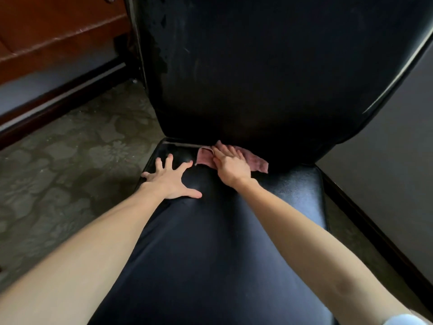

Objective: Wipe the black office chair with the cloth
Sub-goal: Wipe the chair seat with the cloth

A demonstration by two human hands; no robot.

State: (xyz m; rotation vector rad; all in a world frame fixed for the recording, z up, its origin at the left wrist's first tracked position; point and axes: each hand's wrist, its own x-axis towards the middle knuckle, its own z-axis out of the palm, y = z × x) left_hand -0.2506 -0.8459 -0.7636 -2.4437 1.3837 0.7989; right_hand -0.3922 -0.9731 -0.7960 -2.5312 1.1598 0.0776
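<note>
The black office chair [234, 242] fills the middle of the view, its shiny seat running toward me and its tall backrest rising behind. A pink cloth [256, 160] lies at the back of the seat, right where seat and backrest meet. My right hand [230, 164] presses flat on top of the cloth, fingers pointing toward the backrest. My left hand [172, 180] rests on the seat's left side with fingers spread wide, holding nothing, a short way left of the cloth.
Patterned grey-green floor [70, 172] lies left of the chair. A brown wooden piece of furniture [46, 31] and a dark skirting board [58, 102] stand at the far left. A grey wall with dark skirting [386, 184] runs close along the chair's right side.
</note>
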